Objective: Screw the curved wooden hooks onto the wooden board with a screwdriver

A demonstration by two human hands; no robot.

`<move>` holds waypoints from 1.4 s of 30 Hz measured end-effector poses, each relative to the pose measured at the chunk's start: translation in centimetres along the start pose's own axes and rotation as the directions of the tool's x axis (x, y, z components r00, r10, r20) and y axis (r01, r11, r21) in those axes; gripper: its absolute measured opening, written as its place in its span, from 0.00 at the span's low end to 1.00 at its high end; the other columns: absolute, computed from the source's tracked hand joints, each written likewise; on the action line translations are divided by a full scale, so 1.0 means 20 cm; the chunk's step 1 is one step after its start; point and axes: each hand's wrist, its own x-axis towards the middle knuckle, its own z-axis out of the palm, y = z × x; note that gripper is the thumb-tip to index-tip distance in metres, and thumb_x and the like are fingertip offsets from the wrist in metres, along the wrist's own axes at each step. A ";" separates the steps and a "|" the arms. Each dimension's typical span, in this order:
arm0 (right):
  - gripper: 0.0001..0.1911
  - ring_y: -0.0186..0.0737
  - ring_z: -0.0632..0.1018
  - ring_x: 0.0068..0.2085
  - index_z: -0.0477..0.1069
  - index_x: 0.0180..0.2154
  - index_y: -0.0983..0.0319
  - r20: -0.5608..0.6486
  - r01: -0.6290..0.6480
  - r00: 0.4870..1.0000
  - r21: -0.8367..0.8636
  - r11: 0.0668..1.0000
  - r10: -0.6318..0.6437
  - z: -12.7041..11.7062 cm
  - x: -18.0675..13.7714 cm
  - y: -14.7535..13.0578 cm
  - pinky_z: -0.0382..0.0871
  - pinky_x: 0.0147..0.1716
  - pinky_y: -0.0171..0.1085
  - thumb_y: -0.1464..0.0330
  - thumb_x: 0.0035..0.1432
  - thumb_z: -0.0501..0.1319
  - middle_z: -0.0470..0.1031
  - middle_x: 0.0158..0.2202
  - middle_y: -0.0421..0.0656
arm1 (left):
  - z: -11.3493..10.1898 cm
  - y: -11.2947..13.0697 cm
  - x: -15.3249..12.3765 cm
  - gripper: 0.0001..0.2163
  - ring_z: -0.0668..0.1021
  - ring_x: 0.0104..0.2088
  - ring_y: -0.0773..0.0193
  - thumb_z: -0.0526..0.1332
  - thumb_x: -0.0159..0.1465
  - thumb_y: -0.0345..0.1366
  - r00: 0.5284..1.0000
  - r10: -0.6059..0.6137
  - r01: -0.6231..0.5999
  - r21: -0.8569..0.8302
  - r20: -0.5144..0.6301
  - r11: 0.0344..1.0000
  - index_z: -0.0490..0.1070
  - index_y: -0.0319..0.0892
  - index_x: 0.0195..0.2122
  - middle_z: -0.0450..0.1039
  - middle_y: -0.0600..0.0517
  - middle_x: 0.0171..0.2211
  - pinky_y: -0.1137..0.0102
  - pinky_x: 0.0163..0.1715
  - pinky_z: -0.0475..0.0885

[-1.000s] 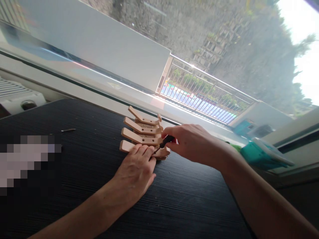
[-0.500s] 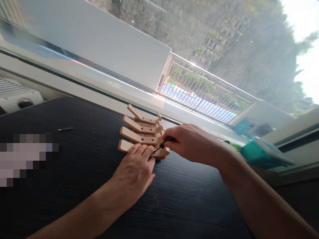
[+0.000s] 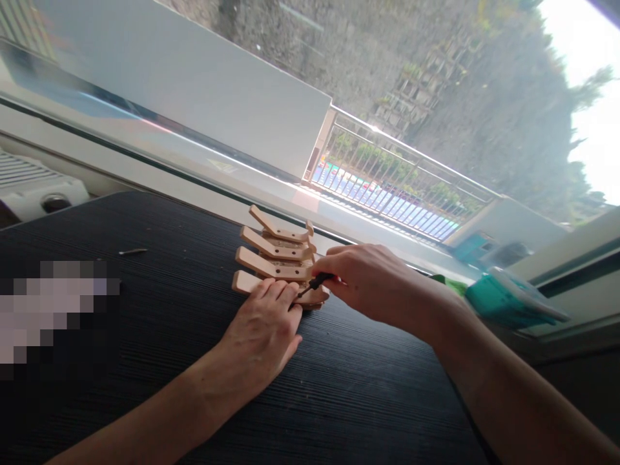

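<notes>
A pale wooden rack [image 3: 283,255] with several angled, hook-like arms lies on the dark table [image 3: 339,400]. Dark holes or screw heads show along the arms. My left hand [image 3: 266,320] presses down on the nearest arm, its fingers curled over the wood and gripping it. In my right hand [image 3: 361,278] is a screwdriver [image 3: 320,280] with a dark handle. Its shaft slants down to the left, and the tip meets the nearest arm close to my left fingertips. Exactly what the tip touches is hidden.
A small thin metal piece [image 3: 133,251] lies on the table at left, near a blurred-out pale patch [image 3: 48,310]. Behind the table runs a window sill [image 3: 194,210]. A white appliance [image 3: 39,187] stands at far left, a teal container [image 3: 513,297] at right.
My right hand has turned slightly about the screwdriver handle, with the wrist shifting a little. My left hand stays on the rack. The whole view has drifted slightly.
</notes>
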 end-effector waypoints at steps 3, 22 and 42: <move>0.13 0.38 0.76 0.36 0.77 0.40 0.59 -0.006 0.004 1.000 0.004 1.000 -0.004 0.00 0.02 0.01 0.54 0.29 0.34 0.73 0.58 0.55 0.79 0.36 0.43 | 0.00 0.00 0.01 0.15 0.68 0.53 0.48 0.63 0.57 0.36 1.000 0.000 0.000 0.006 0.024 1.000 0.74 0.38 0.45 0.69 0.42 0.50 0.54 0.57 0.59; 0.13 0.39 0.77 0.35 0.75 0.35 0.60 0.050 -0.089 0.995 -0.056 0.994 0.092 0.01 0.00 -0.01 0.55 0.28 0.34 0.67 0.63 0.53 0.78 0.32 0.44 | 0.00 -0.01 0.01 0.15 0.69 0.53 0.48 0.63 0.56 0.35 1.000 0.017 -0.017 0.027 0.000 0.999 0.74 0.38 0.45 0.69 0.42 0.50 0.54 0.57 0.61; 0.14 0.37 0.76 0.31 0.76 0.32 0.61 0.013 -0.226 0.974 0.056 0.973 0.225 0.07 0.10 0.02 0.56 0.27 0.34 0.64 0.60 0.53 0.78 0.28 0.43 | 0.02 -0.01 0.01 0.14 0.69 0.53 0.47 0.64 0.56 0.35 1.000 0.005 -0.006 -0.016 -0.026 1.000 0.74 0.37 0.42 0.70 0.41 0.49 0.52 0.57 0.61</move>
